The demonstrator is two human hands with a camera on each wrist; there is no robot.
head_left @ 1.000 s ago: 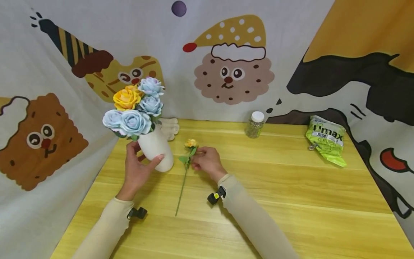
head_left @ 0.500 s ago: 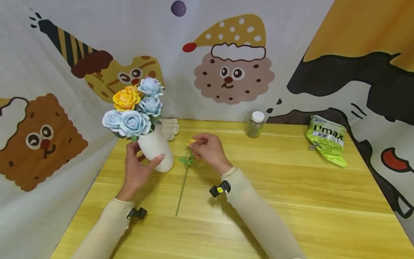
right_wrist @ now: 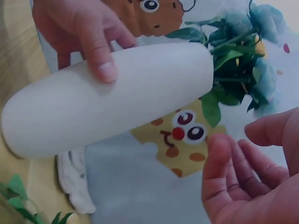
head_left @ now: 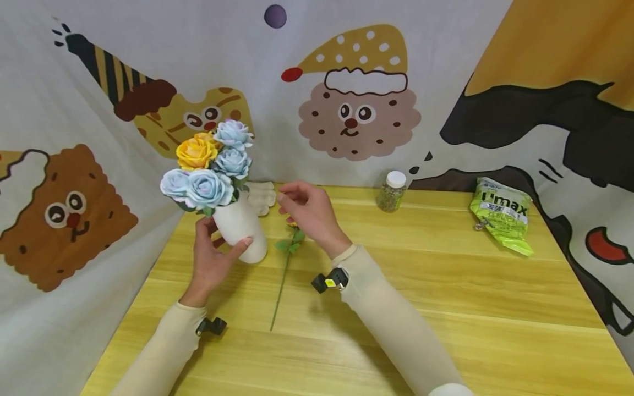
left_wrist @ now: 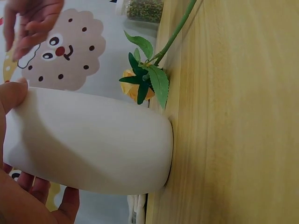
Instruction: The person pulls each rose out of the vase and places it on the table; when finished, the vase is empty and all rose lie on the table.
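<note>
through the head camera i see the left hand (head_left: 213, 263) clamped round the white vase (head_left: 240, 228), thumb across the near side and fingers wrapped behind. the vase has its base on the wooden table (head_left: 500, 313), with blue roses (head_left: 209, 187) and an orange rose (head_left: 196, 152) rising out of its mouth. i have the right hand (head_left: 317, 214) in the air to the right of the vase, fingers loosely bent, thumb tip apart from them. below it a single yellow rose (head_left: 292, 245) lies on the table, bloom mostly hidden from the head view; my left wrist view shows the hand well apart from it. just behind the vase sits a white ridged object (head_left: 262, 196) i can't identify. farther right i make out a white-lidded jar (head_left: 391, 192), then a green packet (head_left: 501, 214)
</note>
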